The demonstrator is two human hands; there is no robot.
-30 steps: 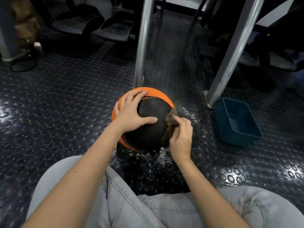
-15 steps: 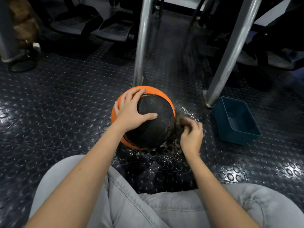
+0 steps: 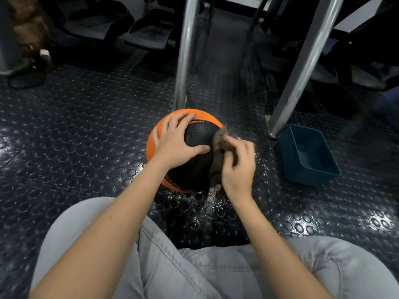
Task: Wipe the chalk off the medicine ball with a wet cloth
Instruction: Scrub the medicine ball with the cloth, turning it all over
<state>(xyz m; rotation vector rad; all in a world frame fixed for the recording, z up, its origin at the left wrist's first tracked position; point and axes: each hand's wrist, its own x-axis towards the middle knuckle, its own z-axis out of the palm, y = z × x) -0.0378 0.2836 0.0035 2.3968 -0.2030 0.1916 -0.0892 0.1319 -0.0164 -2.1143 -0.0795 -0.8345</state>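
An orange and black medicine ball [image 3: 199,134] rests on the studded rubber floor in front of my knees. My left hand [image 3: 176,143] lies spread over its top left, fingers straight, thumb reaching across the black panel. My right hand [image 3: 238,167] grips a dark brownish wet cloth [image 3: 218,158] and presses it against the ball's right side. The cloth hangs down along the ball, and its upper tip sticks up near the orange rim. Part of the cloth is hidden under my fingers.
A dark teal plastic tub [image 3: 306,156] stands on the floor to the right of the ball. Two metal frame legs [image 3: 185,61] rise just behind the ball and beside the tub. Water droplets glisten on the floor [image 3: 261,160] around the ball. Machine pedals lie further back.
My right hand dropped with the cloth to the floor beside the ball, then came back up onto the ball's right side. The left hand stayed in place.
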